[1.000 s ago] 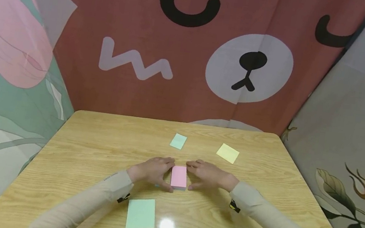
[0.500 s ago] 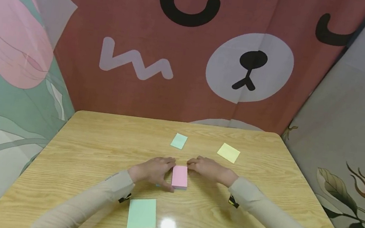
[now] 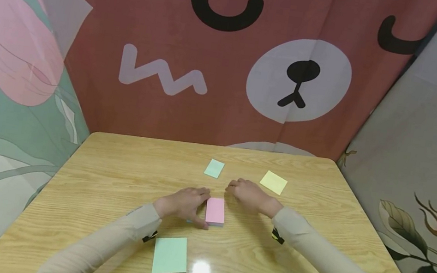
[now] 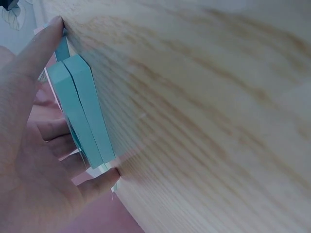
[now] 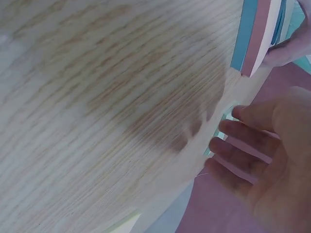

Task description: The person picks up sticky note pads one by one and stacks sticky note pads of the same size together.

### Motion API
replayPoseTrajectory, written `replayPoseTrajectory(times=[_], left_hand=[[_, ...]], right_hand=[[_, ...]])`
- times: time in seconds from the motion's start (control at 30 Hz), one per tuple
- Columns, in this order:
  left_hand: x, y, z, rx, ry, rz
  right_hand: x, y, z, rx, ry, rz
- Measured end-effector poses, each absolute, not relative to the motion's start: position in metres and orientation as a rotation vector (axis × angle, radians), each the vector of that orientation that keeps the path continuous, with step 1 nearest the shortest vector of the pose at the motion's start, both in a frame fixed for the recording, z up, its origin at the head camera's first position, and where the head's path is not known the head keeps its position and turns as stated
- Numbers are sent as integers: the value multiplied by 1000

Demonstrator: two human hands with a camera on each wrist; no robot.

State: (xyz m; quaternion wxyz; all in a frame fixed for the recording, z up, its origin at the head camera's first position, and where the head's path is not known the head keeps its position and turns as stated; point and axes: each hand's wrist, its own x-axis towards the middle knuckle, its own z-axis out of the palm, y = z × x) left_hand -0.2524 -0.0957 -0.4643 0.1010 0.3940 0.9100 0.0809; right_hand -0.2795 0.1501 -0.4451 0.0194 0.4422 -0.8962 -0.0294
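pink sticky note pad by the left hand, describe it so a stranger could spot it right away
On the light wooden table, look at the middle, between the person's two hands. The pink rectangular sticky note pad lies flat there, with the left hand holding its left edge. It is the only pink pad; the others are green or yellow and lie apart from the hands.

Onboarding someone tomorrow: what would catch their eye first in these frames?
Probably the pink pad at mid-table, with the left hand gripping its left side and the right hand just off its far right corner, fingers relaxed. Next, the loose notes: a green pad near the front edge, a small green note and a yellow note further back. Behind the table hangs a big cartoon bear backdrop.
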Motion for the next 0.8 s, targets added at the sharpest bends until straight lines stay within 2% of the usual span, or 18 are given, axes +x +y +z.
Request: replayPoseTrajectory(times=[0.8], left_hand=[[-251, -95, -461, 1136, 2671, 244]], right_hand=[[-318, 128, -456, 1182, -2802, 105]])
